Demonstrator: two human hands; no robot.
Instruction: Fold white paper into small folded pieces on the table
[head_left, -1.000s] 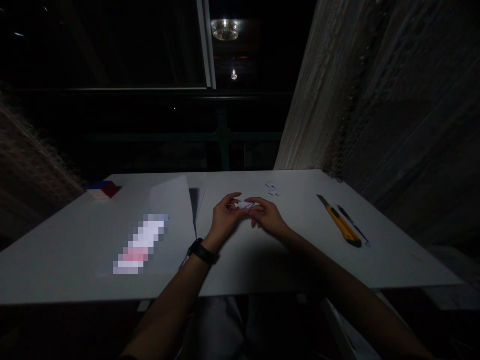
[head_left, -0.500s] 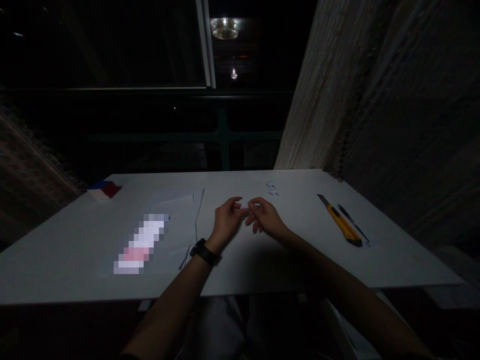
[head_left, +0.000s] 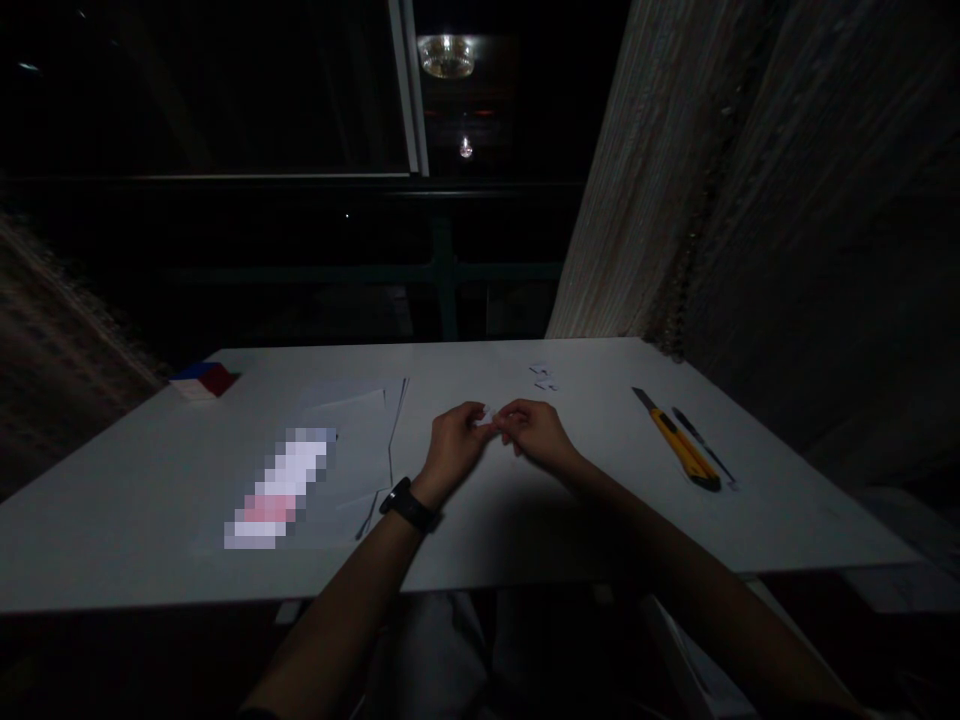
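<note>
Both my hands meet over the middle of the white table. My left hand, with a dark watch on the wrist, pinches a small piece of white paper. My right hand grips the same piece from the other side, its thumb and forefinger pressed together. The paper's exact shape is too small and dim to tell. Beyond my right hand lie small white paper pieces with dark marks on them.
A yellow utility knife with its blade out lies at the right, beside a pen. Sheets of paper lie at the left, under a bright blurred-out patch. A coloured cube sits at the far left corner.
The fingers of my right hand have curled in closer around the paper piece. Slightly more of the white paper shows above my fingertips. The things on the table lie as before.
</note>
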